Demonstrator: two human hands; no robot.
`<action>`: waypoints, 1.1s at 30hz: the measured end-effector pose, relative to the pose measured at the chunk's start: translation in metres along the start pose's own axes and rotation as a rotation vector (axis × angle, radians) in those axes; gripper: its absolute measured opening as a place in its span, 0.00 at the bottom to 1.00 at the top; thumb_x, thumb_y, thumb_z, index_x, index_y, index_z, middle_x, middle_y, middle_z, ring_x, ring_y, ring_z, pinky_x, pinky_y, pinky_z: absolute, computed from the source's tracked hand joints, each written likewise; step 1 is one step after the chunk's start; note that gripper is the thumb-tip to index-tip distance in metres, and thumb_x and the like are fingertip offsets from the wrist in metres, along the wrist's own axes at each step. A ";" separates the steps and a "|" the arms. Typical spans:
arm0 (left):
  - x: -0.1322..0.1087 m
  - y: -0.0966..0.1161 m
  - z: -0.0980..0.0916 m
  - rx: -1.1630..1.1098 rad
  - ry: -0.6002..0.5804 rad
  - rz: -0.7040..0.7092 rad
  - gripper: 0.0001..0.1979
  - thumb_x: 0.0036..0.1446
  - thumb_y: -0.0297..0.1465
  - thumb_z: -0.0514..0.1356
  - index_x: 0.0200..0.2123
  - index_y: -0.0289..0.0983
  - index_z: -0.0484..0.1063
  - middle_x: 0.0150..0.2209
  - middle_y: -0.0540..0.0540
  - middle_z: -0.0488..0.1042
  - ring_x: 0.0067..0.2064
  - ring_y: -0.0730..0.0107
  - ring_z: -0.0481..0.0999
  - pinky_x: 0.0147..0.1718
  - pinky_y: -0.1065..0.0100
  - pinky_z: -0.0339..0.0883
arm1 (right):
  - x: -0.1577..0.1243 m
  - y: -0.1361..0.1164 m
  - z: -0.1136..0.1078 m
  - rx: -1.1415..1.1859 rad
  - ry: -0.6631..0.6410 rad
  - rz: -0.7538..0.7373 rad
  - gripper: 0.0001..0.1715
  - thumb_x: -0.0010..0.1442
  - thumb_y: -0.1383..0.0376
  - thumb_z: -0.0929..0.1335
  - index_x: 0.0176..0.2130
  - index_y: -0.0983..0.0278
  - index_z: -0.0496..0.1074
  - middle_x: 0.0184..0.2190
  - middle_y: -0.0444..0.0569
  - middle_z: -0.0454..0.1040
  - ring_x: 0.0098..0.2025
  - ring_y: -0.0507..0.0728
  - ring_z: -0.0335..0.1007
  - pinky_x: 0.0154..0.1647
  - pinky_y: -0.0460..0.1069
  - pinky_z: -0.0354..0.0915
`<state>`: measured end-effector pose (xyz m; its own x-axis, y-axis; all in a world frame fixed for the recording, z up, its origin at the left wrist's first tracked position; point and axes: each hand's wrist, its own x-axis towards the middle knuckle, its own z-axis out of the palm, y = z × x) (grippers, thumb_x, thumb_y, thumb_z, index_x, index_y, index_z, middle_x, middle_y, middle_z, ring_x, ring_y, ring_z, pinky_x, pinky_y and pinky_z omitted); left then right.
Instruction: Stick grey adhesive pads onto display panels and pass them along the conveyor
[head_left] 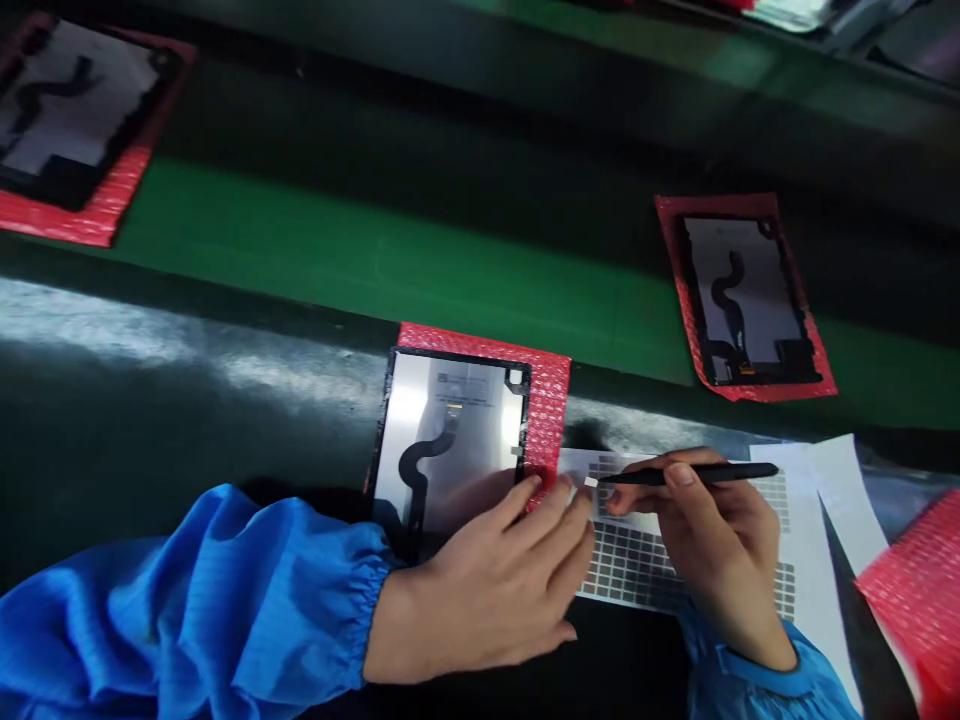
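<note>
My right hand (pixel 712 545) is closed around slim black tweezers (pixel 705 474). A small pale sticker (pixel 591 482) is at their tip, close to the fingertips of my left hand (pixel 495 575). That hand lies palm down with its fingers stretched out, over the lower right corner of a screen panel (pixel 480 440) and the edge of the sheet beside it. The panel has a silvery back, a black frame and a curved black flex cable (pixel 412 465). Under it is a red bubble-wrap pouch (pixel 551 410). Partly beneath my right hand is a white sheet of small grey stickers (pixel 630 565).
On the green belt (pixel 390 250) beyond the bench, two similar panels lie on red bubble wrap, one at the far left (pixel 82 110) and one at the right (pixel 750 300). More red bubble wrap (pixel 919 590) and white paper (pixel 851 500) are at the right edge.
</note>
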<state>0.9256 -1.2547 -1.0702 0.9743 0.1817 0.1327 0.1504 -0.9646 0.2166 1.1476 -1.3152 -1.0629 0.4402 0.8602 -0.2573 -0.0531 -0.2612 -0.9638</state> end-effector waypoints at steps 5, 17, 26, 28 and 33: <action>-0.029 -0.001 -0.026 0.027 -0.095 -0.145 0.37 0.69 0.49 0.53 0.65 0.21 0.66 0.43 0.32 0.81 0.44 0.50 0.80 0.53 0.52 0.67 | 0.007 -0.019 0.058 -0.017 -0.085 -0.015 0.10 0.68 0.57 0.72 0.40 0.62 0.77 0.29 0.50 0.85 0.28 0.60 0.85 0.32 0.53 0.83; -0.052 -0.043 -0.018 -0.025 -0.313 -0.324 0.51 0.58 0.56 0.65 0.69 0.21 0.60 0.33 0.37 0.83 0.34 0.50 0.83 0.66 0.38 0.54 | 0.035 -0.005 0.168 -0.142 -0.227 0.035 0.13 0.68 0.54 0.71 0.39 0.61 0.74 0.29 0.49 0.86 0.28 0.58 0.86 0.28 0.48 0.83; -0.050 -0.038 -0.017 -0.011 -0.205 -0.420 0.25 0.64 0.36 0.61 0.61 0.29 0.73 0.30 0.43 0.83 0.31 0.56 0.82 0.65 0.41 0.58 | 0.037 0.002 0.170 -0.303 -0.157 0.079 0.17 0.66 0.51 0.72 0.39 0.63 0.77 0.28 0.52 0.86 0.28 0.59 0.86 0.23 0.46 0.81; -0.049 -0.040 -0.020 -0.009 -0.200 -0.417 0.23 0.64 0.32 0.59 0.61 0.29 0.73 0.30 0.43 0.83 0.29 0.57 0.82 0.65 0.42 0.59 | 0.037 0.002 0.170 -0.317 -0.158 0.085 0.18 0.67 0.51 0.72 0.40 0.63 0.77 0.29 0.53 0.86 0.28 0.59 0.86 0.24 0.46 0.81; -0.043 -0.046 -0.026 -0.082 -0.328 -0.353 0.22 0.66 0.29 0.56 0.60 0.29 0.73 0.27 0.46 0.82 0.27 0.58 0.81 0.64 0.41 0.62 | 0.037 0.003 0.171 -0.300 -0.152 0.096 0.16 0.67 0.52 0.72 0.40 0.63 0.76 0.29 0.52 0.86 0.30 0.60 0.87 0.24 0.48 0.82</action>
<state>0.8728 -1.2133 -1.0608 0.8696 0.4124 -0.2716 0.4802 -0.8344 0.2705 1.0104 -1.2097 -1.0868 0.3060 0.8750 -0.3750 0.1879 -0.4417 -0.8773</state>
